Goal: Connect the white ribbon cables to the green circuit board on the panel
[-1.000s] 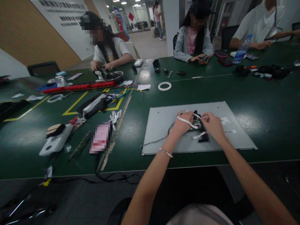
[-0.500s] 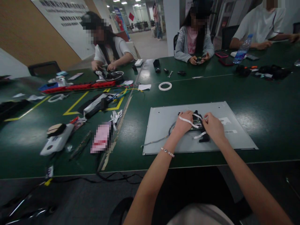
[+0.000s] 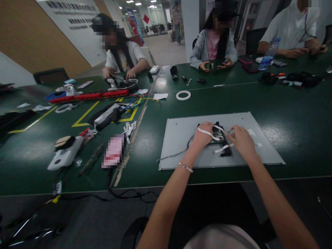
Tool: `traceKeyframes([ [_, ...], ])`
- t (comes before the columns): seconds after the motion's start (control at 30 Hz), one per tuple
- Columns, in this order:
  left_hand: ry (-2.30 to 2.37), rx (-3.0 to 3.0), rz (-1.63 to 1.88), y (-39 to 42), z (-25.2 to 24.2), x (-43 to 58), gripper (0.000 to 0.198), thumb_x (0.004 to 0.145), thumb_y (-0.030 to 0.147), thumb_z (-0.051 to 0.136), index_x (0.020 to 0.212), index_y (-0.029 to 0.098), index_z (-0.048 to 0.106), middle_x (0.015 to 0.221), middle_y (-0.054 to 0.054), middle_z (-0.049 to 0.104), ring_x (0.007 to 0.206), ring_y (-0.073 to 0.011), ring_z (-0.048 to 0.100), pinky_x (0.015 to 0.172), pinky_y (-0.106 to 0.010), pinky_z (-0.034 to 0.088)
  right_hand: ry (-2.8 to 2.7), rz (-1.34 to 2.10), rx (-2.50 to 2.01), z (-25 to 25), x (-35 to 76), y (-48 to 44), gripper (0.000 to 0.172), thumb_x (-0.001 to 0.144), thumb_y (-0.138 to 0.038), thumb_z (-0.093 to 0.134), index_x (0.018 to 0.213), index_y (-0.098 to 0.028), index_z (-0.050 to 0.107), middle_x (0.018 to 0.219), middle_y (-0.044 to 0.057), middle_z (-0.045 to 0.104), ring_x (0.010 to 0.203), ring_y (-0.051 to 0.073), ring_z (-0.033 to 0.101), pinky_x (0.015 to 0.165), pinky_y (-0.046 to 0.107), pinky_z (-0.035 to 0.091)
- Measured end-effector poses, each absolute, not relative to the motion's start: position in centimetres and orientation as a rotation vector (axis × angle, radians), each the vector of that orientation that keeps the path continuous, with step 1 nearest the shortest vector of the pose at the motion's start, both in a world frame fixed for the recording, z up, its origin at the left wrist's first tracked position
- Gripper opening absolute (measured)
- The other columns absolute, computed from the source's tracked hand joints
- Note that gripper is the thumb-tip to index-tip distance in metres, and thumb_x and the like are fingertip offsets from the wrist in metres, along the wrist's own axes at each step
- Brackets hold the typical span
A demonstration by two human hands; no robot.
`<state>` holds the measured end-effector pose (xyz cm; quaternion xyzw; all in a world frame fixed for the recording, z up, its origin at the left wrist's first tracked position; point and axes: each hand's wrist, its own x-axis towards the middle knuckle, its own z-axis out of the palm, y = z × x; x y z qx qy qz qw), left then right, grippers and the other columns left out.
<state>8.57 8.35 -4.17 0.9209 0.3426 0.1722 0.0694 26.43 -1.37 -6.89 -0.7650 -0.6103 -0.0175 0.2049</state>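
Observation:
A black-framed device with a green circuit board [image 3: 218,135] lies on a pale grey panel [image 3: 178,138]. My left hand [image 3: 203,135] rests over the device's left side, its fingers curled onto the board and hiding part of it. Narrow white strips [image 3: 221,149] lie across the device, and one passes by my left fingers. On the right side, my right hand [image 3: 242,140] is closed in a pinch by the end of an upper white strip. A thin grey cable [image 3: 172,156] runs out from the device to the left.
A white ring-shaped roll [image 3: 183,95] lies beyond the panel. To the left are a pink item [image 3: 113,151], a white device [image 3: 66,152], and a red strip [image 3: 90,96] with wires. Several people sit across the green table; a water bottle [image 3: 269,55] stands far right.
My right hand has moved slightly right, away from the device, and its fingers have spread a little. My left hand stays in place. Across the table, a person's hands have moved apart.

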Motion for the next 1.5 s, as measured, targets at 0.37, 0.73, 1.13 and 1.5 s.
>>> traceKeyframes([
  [0.37,1.056,2.840,0.519,7.8,-3.7,8.6,0.038,0.090,0.010,0.040,0.126,0.010,0.052,0.107,-0.013,0.068,0.096,-0.0199,0.065,0.090,-0.034,0.048,-1.434,0.318,-1.723,-5.0,26.1,-3.0,0.038,0.088,-0.039,0.050,0.117,-0.017,0.056,0.098,0.009,0.062,0.089,0.021,0.058,0.076,0.032,0.046],
  [0.73,0.938,2.877,0.641,5.7,0.7,6.6,0.046,0.092,0.013,0.040,0.137,0.013,0.040,0.127,-0.014,0.059,0.109,-0.0207,0.059,0.094,-0.036,0.045,-1.233,0.953,-1.336,-1.9,19.0,-4.8,0.041,0.083,-0.044,0.060,0.116,-0.021,0.055,0.093,0.005,0.067,0.081,0.017,0.064,0.063,0.026,0.049],
  [1.13,1.295,2.934,0.299,5.5,0.2,-0.7,0.036,0.094,0.021,0.039,0.129,0.019,0.048,0.128,-0.012,0.057,0.125,-0.0247,0.047,0.107,-0.046,0.030,-0.982,1.028,-1.176,-0.5,14.2,-4.9,0.016,0.072,-0.031,0.065,0.080,-0.018,0.071,0.087,0.004,0.068,0.082,0.018,0.062,0.083,0.034,0.048],
  [1.5,1.359,2.722,0.243,4.0,-1.4,-3.8,0.039,0.093,0.036,0.045,0.130,0.021,0.046,0.139,-0.010,0.049,0.128,-0.0238,0.045,0.101,-0.039,0.040,-0.786,1.296,-1.138,-2.8,12.2,-5.5,0.043,0.070,-0.033,0.072,0.110,-0.022,0.066,0.115,0.006,0.064,0.110,0.021,0.057,0.098,0.038,0.043],
])
